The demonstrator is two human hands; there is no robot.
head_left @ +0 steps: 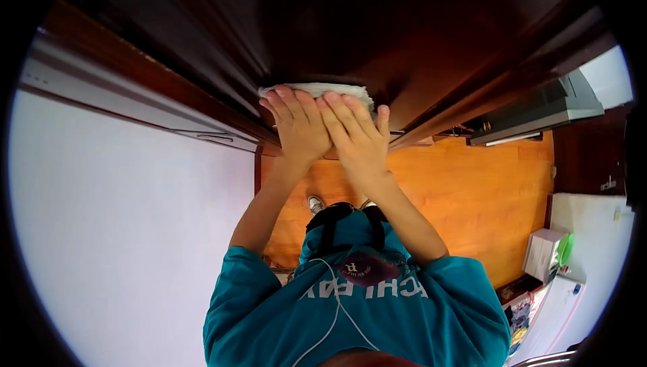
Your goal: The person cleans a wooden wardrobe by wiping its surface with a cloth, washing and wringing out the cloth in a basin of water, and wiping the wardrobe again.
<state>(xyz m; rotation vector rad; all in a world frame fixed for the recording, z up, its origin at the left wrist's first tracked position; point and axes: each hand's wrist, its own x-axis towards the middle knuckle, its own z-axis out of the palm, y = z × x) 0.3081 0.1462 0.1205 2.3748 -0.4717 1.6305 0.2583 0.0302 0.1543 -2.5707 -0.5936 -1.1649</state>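
A folded white cloth (315, 88) is pressed against the glossy dark brown wooden panel (404, 30) in front of me. My left hand (296, 123) lies flat on the cloth's left part, its fingers stretched upward. Beside it, my right hand (357, 134) presses on the right part, with fingers straight and its outermost finger spread apart. Where the two hands meet, their inner edges touch. Both palms face the panel, so the undersides of the hands are hidden.
Raised wooden frame edges (222, 107) run along the panel. On the left is a white wall (135, 198). Orange wood flooring (472, 192) stretches behind me. At the right are a dark grey appliance (539, 114), a white box (544, 254) and a green container (565, 249).
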